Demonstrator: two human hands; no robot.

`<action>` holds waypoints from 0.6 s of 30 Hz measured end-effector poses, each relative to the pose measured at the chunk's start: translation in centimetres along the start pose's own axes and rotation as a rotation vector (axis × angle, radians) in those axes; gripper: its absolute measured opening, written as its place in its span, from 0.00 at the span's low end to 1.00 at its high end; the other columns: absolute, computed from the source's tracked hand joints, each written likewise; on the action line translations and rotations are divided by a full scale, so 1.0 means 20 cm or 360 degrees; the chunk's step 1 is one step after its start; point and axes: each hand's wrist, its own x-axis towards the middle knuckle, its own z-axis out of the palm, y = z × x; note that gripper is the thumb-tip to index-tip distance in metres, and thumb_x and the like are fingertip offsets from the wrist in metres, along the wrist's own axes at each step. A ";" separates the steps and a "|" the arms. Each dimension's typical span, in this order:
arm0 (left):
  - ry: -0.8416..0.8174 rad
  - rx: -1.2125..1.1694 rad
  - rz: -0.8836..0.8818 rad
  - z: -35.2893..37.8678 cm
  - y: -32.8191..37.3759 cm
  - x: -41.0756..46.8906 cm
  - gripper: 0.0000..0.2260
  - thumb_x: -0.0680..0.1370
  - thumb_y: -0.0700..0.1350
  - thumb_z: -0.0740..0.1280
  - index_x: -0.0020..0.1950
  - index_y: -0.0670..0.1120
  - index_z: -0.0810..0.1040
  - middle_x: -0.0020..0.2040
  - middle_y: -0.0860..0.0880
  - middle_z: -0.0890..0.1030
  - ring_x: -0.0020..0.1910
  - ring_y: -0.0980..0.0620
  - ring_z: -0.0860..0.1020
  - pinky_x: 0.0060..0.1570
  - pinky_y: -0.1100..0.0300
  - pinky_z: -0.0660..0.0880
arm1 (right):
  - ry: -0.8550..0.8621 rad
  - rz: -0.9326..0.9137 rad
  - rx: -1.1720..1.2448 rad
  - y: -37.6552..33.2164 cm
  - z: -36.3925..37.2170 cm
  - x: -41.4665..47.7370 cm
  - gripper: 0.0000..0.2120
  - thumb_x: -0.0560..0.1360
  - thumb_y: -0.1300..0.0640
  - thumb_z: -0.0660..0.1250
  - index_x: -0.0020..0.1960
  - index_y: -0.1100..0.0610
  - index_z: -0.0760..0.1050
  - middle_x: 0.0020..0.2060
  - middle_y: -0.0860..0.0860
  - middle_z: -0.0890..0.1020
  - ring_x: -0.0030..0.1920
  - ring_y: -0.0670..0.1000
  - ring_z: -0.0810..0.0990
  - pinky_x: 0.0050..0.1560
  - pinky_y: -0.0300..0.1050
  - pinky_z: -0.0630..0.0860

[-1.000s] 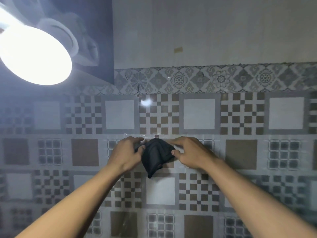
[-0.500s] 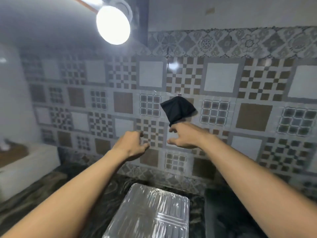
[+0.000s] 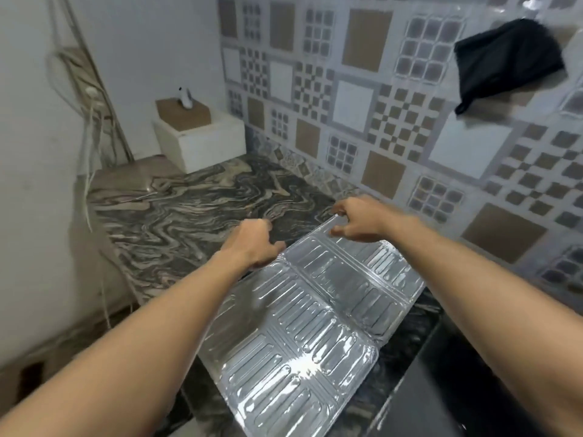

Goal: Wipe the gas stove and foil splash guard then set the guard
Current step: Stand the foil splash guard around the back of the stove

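The foil splash guard [image 3: 315, 316] lies folded and flat on the marbled counter [image 3: 189, 212], its ribbed panels shining. My left hand [image 3: 252, 244] grips its far left edge, thumb on top. At the far corner, my right hand [image 3: 359, 219] curls around the guard's edge, near the tiled wall. The black cloth [image 3: 504, 58] hangs on the wall at the upper right, away from both hands. A dark flat surface [image 3: 441, 392] at the lower right may be the gas stove; most of it lies outside the frame.
A white box [image 3: 202, 140] with a brown top and a small white object on it stands in the back left corner. Cables [image 3: 91, 127] hang down the left wall. The patterned tiled wall [image 3: 362, 99] runs along the counter's back.
Both hands left the black cloth hanging on the wall and dropped to the foil guard on the counter. My view swung down and to the left.
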 end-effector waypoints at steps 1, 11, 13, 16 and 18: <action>-0.0020 0.0019 -0.0038 0.05 -0.05 -0.02 0.19 0.74 0.58 0.69 0.55 0.43 0.81 0.54 0.43 0.84 0.56 0.42 0.81 0.50 0.54 0.77 | -0.0044 -0.0036 -0.0020 -0.01 0.06 0.05 0.31 0.74 0.40 0.69 0.71 0.56 0.71 0.68 0.53 0.77 0.67 0.56 0.75 0.67 0.52 0.72; -0.0104 0.0110 -0.0394 0.48 -0.35 -0.12 0.32 0.75 0.66 0.66 0.67 0.43 0.71 0.64 0.43 0.74 0.60 0.42 0.74 0.60 0.47 0.74 | -0.0519 -0.0233 -0.0123 -0.12 0.62 0.52 0.35 0.70 0.52 0.75 0.74 0.53 0.66 0.69 0.57 0.74 0.65 0.59 0.75 0.61 0.47 0.74; -0.0120 0.0169 -0.0406 0.53 -0.36 -0.13 0.34 0.74 0.66 0.66 0.69 0.43 0.69 0.64 0.43 0.73 0.60 0.43 0.72 0.59 0.47 0.73 | -0.0573 -0.0261 -0.0121 -0.13 0.68 0.58 0.42 0.68 0.52 0.77 0.77 0.50 0.62 0.72 0.57 0.70 0.67 0.60 0.73 0.62 0.50 0.74; -0.0146 0.0281 -0.0426 0.57 -0.37 -0.12 0.37 0.73 0.67 0.67 0.71 0.43 0.67 0.65 0.43 0.72 0.62 0.42 0.71 0.61 0.46 0.72 | -0.0638 -0.0296 -0.0197 -0.13 0.72 0.63 0.55 0.63 0.47 0.81 0.80 0.43 0.52 0.78 0.57 0.57 0.75 0.61 0.62 0.68 0.54 0.70; -0.0147 0.0297 -0.0444 0.59 -0.37 -0.11 0.39 0.72 0.67 0.68 0.73 0.43 0.65 0.66 0.43 0.71 0.63 0.42 0.71 0.62 0.46 0.72 | -0.0657 -0.0286 -0.0252 -0.13 0.75 0.66 0.58 0.61 0.45 0.82 0.80 0.41 0.49 0.80 0.55 0.53 0.77 0.61 0.57 0.70 0.56 0.68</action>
